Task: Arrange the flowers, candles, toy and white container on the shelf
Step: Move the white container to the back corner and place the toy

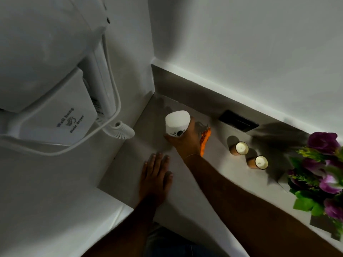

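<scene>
The right hand [187, 140] grips the white container [177, 123] near the shelf [185, 182] corner; its contents are hidden. The left hand [156, 175] lies flat, holding nothing. An orange toy [205, 140], two candles [239, 148] and flowers [321, 175] stand rightward.

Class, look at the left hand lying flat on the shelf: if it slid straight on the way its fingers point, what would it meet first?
Probably the white container, held by the right hand; the left hand points toward it, though depth is unclear.

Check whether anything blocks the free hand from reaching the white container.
Nothing visible does. The left hand lies flat on the shelf, with bare surface up to the white container, which the right hand grips.
</scene>
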{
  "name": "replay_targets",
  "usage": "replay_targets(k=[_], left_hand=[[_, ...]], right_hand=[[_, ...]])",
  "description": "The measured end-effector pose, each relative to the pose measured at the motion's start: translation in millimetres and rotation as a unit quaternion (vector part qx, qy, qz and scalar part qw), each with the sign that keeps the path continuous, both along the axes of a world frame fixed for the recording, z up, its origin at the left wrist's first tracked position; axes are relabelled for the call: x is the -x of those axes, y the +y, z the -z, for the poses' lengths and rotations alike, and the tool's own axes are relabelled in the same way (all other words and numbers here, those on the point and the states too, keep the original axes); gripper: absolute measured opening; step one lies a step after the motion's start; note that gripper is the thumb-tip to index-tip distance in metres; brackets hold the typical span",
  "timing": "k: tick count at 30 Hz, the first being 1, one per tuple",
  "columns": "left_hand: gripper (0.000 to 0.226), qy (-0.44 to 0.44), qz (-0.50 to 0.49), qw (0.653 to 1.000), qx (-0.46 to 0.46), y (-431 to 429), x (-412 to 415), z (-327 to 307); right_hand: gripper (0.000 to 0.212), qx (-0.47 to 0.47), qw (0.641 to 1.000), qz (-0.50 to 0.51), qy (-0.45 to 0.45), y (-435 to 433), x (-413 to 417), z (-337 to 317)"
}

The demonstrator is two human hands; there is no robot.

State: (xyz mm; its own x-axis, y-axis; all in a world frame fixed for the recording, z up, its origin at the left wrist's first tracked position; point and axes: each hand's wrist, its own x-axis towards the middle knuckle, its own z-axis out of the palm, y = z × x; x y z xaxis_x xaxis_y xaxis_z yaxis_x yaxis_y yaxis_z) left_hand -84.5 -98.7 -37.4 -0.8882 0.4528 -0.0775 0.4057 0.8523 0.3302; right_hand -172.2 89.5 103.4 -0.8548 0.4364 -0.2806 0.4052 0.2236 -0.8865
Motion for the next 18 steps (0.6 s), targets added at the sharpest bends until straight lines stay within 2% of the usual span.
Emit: replay_targets(k=[5, 10, 16, 18], left_hand=[[0.072, 0.002, 0.019, 1.0, 0.013, -5.4, 7.7, 0.4], [0.072, 0.006, 0.01, 1.0, 0.004, -5.2, 7.1, -2.2], [0.073, 0.007, 0.017, 1.0, 0.0, -4.9, 7.6, -1.3], [0.074, 0.008, 0.016, 1.0, -0.004, -4.3, 7.6, -2.1]], right_hand=[[0.087, 0.0, 1.0, -0.002, -0.028, -5.8, -5.9, 17.4], [0.089, 0.019, 0.996, 0.075, 0.034, -17.8, -19.7, 25.3], [0.082, 0.064, 0.993, 0.096, 0.016, -27.0, -28.3, 45.4], [0.072, 0.063, 0.992, 0.11, 0.017, -27.8, -24.8, 46.3]])
